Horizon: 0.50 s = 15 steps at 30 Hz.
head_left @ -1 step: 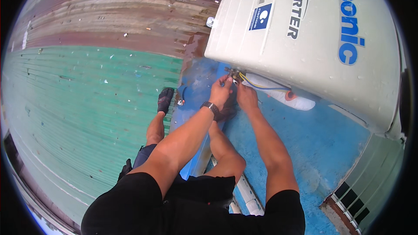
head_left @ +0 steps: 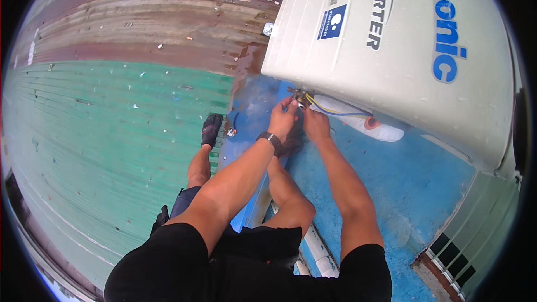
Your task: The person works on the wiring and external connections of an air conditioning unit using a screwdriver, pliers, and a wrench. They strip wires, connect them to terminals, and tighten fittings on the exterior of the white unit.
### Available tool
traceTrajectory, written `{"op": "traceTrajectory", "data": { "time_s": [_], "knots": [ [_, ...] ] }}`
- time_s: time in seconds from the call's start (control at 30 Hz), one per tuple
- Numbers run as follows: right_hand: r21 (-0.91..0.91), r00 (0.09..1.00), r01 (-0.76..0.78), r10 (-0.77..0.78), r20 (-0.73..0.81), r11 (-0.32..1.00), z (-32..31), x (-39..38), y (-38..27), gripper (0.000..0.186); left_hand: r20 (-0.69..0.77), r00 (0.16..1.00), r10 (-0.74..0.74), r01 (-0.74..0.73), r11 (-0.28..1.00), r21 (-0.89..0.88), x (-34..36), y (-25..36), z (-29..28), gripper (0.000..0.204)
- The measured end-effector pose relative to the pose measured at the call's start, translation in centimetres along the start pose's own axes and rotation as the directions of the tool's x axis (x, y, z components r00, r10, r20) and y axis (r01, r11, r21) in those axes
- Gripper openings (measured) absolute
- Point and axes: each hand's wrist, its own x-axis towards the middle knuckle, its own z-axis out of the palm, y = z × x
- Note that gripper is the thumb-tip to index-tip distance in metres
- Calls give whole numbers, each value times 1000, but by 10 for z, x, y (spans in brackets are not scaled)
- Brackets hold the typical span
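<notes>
Both my hands are at brass-coloured valve fittings [head_left: 301, 97] on the lower edge of a white outdoor air-conditioner unit [head_left: 358, 33]. My left hand [head_left: 282, 121], with a dark watch on its wrist, is closed just left of the fittings. A small blue bit shows at its fingers; what they grip is mostly hidden. Close beside it, my right hand [head_left: 317, 125] has its fingers closed at the underside of the fittings, and whatever it holds cannot be made out. A yellow and a blue cable [head_left: 341, 113] run from the fittings to the right along the unit.
Beneath the unit lies a white wrapped bundle [head_left: 386, 132]. My feet are by a blue ledge [head_left: 246, 100], the left one on green corrugated roofing [head_left: 123, 134]. Rusty brown roofing [head_left: 168, 17] extends beyond. White pipes [head_left: 320, 251] run between my legs and the blue surface at right.
</notes>
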Motion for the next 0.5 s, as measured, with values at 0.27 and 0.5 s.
{"op": "traceTrajectory", "data": {
  "time_s": [0.27,0.5],
  "knots": [
    [-30,987,69,-73,-146,997,18,-3,10,35,37,999,-3,6,996,-94,-2,-10,7,50],
    [-51,999,47,-48,-10,998,14,4,13,37,-20,994,107,-108,993,-51,2,-21,17,47]
  ]
}}
